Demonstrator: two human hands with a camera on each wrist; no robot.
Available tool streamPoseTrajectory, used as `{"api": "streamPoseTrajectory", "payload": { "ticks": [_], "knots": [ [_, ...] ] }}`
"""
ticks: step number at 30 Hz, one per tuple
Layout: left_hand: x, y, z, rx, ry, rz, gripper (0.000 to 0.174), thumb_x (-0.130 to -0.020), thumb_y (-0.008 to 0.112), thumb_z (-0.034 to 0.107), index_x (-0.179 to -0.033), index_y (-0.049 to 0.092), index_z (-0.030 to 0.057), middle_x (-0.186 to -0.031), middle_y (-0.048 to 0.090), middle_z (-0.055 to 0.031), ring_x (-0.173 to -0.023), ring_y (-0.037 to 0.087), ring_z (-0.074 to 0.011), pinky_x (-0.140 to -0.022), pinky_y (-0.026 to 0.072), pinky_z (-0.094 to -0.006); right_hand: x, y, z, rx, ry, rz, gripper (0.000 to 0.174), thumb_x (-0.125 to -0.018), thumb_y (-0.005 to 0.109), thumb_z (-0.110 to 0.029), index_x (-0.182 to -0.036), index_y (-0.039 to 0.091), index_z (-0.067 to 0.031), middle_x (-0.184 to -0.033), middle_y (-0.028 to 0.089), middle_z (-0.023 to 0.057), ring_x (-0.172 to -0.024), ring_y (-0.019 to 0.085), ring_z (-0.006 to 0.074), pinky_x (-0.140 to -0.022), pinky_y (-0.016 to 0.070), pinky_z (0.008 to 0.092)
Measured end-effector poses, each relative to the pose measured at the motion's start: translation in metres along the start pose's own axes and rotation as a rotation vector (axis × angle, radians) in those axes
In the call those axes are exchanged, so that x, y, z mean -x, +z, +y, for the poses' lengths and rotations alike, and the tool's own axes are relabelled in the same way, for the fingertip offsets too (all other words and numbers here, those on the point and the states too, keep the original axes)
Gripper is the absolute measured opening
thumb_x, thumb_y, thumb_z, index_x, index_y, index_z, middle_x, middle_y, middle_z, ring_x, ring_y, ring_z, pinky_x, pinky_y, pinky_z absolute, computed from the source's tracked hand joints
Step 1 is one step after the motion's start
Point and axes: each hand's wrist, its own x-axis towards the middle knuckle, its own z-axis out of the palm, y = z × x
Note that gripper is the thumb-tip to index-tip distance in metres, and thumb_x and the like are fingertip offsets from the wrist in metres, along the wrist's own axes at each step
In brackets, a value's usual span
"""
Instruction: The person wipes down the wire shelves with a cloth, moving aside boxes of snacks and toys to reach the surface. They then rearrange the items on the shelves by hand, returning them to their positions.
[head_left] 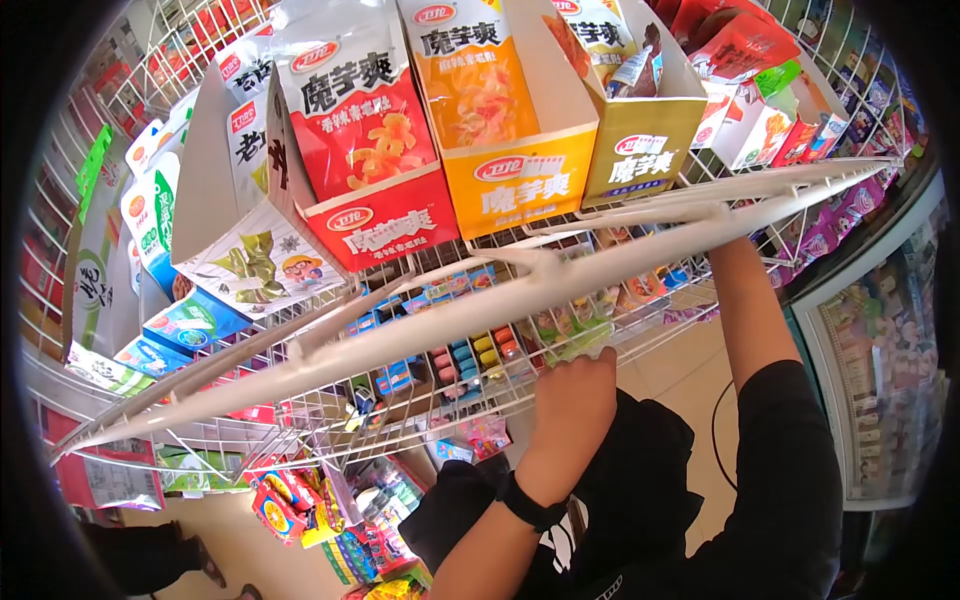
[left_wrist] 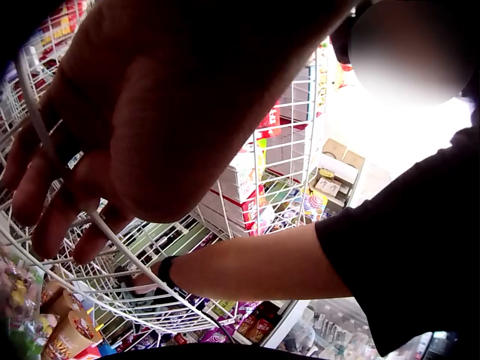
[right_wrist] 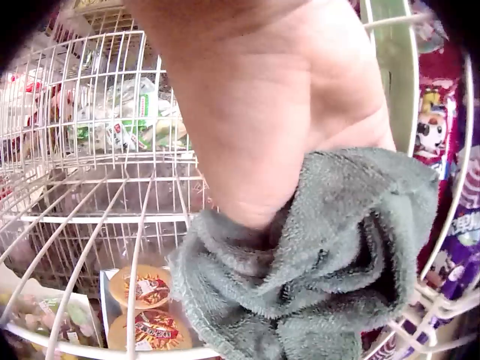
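Observation:
My left hand (head_left: 577,395), with a black band at its wrist, grips the edge of a white wire rack (head_left: 500,312). In the left wrist view its fingers (left_wrist: 52,225) bend over the rack's rim wire. My right forearm (head_left: 748,310) reaches in behind the rim, so the head view hides that hand. In the right wrist view the right hand (right_wrist: 315,112) holds a bunched grey-green towel (right_wrist: 300,255), whose folds cover the fingers. Wire bars surround the towel, and round brown-lidded tubs (right_wrist: 150,330) sit beyond them.
Snack boxes, among them a red box (head_left: 385,235) and a yellow box (head_left: 520,180), line the upper tier. Colourful packs (head_left: 475,355) lie on a tier below. A glass-fronted case (head_left: 885,370) stands at the right. Another person's foot (head_left: 212,562) is at lower left.

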Motion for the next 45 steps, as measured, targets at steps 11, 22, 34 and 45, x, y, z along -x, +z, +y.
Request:
{"api": "streamPoseTrajectory", "payload": {
  "ticks": [11, 22, 34, 45],
  "knots": [
    [-0.001, 0.0, 0.002, -0.033, -0.01, 0.001, 0.017, -0.069, 0.055, 0.001, -0.086, 0.057, 0.0062, -0.067, 0.061, -0.0119, -0.064, 0.063, -0.0298, -0.055, 0.0498, -0.0411, -0.008, 0.0, -0.004, 0.003, -0.014, 0.047, 0.04, -0.076, 0.048, -0.02, -0.11, 0.062, -0.004, -0.11, 0.062, 0.0174, -0.101, 0.062, 0.0306, -0.083, 0.0496, 0.0415],
    [0.004, 0.007, -0.002, -0.012, 0.016, 0.089, 0.014, -0.07, 0.057, 0.003, -0.083, 0.057, 0.0064, -0.065, 0.06, -0.0112, -0.064, 0.063, -0.0281, -0.054, 0.0499, -0.0379, -0.026, 0.014, -0.019, 0.018, 0.005, 0.16, 0.041, -0.077, 0.047, -0.021, -0.111, 0.062, -0.0042, -0.112, 0.062, 0.0174, -0.103, 0.061, 0.0305, -0.084, 0.0494, 0.0415],
    [0.002, 0.005, -0.001, 0.011, 0.017, 0.073, 0.013, -0.074, 0.054, 0.006, -0.085, 0.059, 0.0059, -0.063, 0.061, -0.0115, -0.062, 0.064, -0.0282, -0.052, 0.0497, -0.0375, 0.023, -0.016, -0.023, 0.168, 0.112, -0.143, 0.046, -0.08, 0.046, -0.026, -0.12, 0.057, -0.0054, -0.125, 0.053, 0.0185, -0.114, 0.054, 0.03, -0.093, 0.0454, 0.0391],
    [-0.001, 0.008, 0.0, 0.032, -0.049, 0.013, 0.012, -0.075, 0.055, 0.009, -0.082, 0.065, 0.0082, -0.076, 0.065, -0.012, -0.075, 0.066, -0.0272, -0.063, 0.0514, -0.0409, 0.134, -0.142, -0.093, 0.292, -0.271, -0.199, 0.047, -0.074, 0.05, -0.018, -0.121, 0.053, -0.0113, -0.112, 0.06, 0.021, -0.105, 0.058, 0.0364, -0.084, 0.046, 0.0451]
  ]
}}
